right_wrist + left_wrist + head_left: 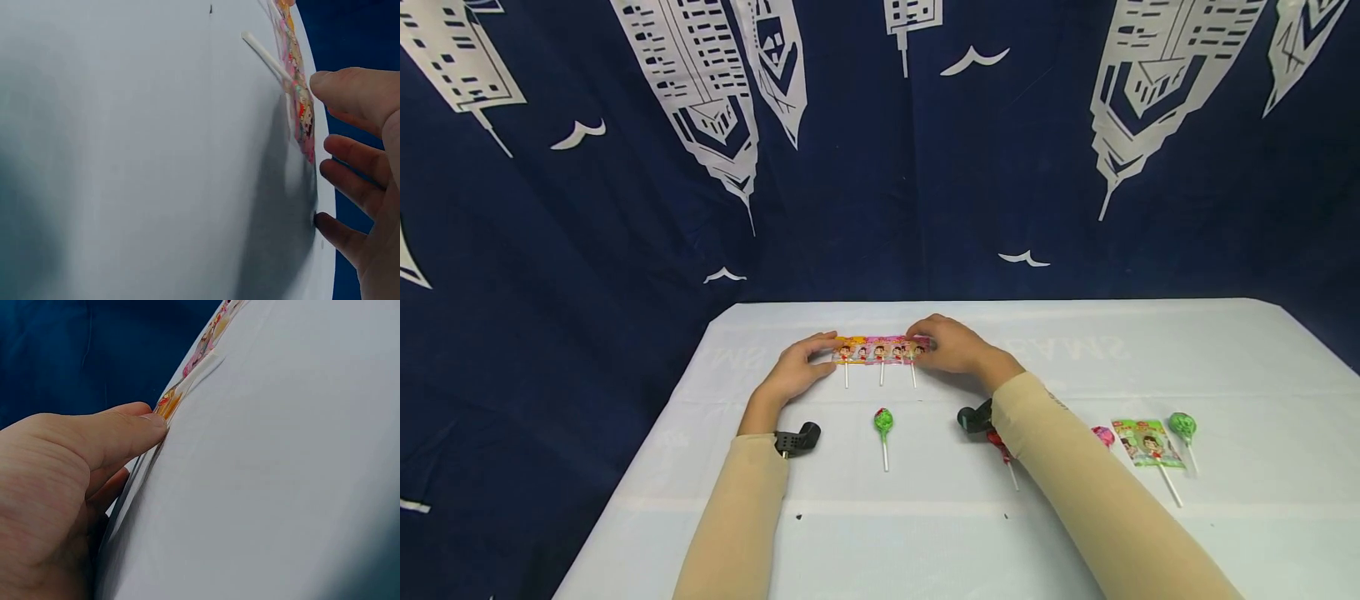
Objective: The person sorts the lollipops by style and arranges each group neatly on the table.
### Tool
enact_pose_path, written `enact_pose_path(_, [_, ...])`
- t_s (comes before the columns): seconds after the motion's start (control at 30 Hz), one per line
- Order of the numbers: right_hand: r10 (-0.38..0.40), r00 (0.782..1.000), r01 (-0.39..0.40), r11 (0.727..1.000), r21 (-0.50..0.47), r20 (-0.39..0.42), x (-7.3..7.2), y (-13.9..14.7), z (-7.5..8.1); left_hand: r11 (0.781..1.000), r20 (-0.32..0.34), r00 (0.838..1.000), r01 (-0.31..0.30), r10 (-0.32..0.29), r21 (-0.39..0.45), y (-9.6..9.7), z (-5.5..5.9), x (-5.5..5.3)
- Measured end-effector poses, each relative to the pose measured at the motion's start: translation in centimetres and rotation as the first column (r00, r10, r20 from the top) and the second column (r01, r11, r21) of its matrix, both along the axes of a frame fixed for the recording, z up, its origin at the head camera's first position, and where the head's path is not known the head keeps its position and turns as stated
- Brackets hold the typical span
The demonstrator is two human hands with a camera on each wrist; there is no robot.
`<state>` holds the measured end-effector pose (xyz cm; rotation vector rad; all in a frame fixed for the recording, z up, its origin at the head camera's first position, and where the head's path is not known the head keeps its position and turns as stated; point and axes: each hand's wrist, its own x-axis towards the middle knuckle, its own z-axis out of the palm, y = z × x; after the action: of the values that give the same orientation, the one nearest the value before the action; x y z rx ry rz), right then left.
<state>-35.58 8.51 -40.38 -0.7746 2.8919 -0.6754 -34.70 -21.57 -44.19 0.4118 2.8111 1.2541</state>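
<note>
Three lollipops in flat printed wrappers lie side by side near the table's far edge, sticks toward me: an orange lollipop (pixel 845 352) on the left, a pink lollipop (pixel 880 352) in the middle and another pink lollipop (pixel 898 353) on the right. My left hand (pixel 793 369) pinches the outer edge of the orange wrapper between thumb and fingers, as the left wrist view shows. Over the right end of the row is my right hand (pixel 953 346). In the right wrist view its fingers are spread and its thumb is beside the pink wrapper; whether it touches is unclear.
A round green lollipop (pixel 883 422) lies mid-table. A red lollipop (pixel 997 442) is partly under the right forearm. Farther right are a pink round lollipop (pixel 1103 435), a flat green-wrapped lollipop (pixel 1146 442) and another round green lollipop (pixel 1182 426). A dark blue curtain (pixel 865 208) hangs behind.
</note>
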Motion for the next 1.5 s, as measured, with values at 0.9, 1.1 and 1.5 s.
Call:
enact_pose_path(0.9, [-0.034, 0.979, -0.018, 0.969, -0.248, -0.201, 9.1, 9.8, 6.1, 1.0, -0.006, 1.0, 0.009, -0.009, 0.028, -0.2, 0.0, -0.1])
enact_pose_path(1.1, [-0.06, 0.953, 0.002, 0.981, -0.192, -0.296, 12.2, 12.2, 6.4, 0.999, -0.007, 1.0, 0.013, -0.012, 0.03, -0.2, -0.1, -0.1])
enact_pose_path(1.5, [-0.14, 0.927, 0.091, 0.984, -0.152, -0.349, 16.3, 17.8, 3.5, 1.0, -0.013, 1.0, 0.018, -0.018, 0.02, -0.2, -0.1, -0.1])
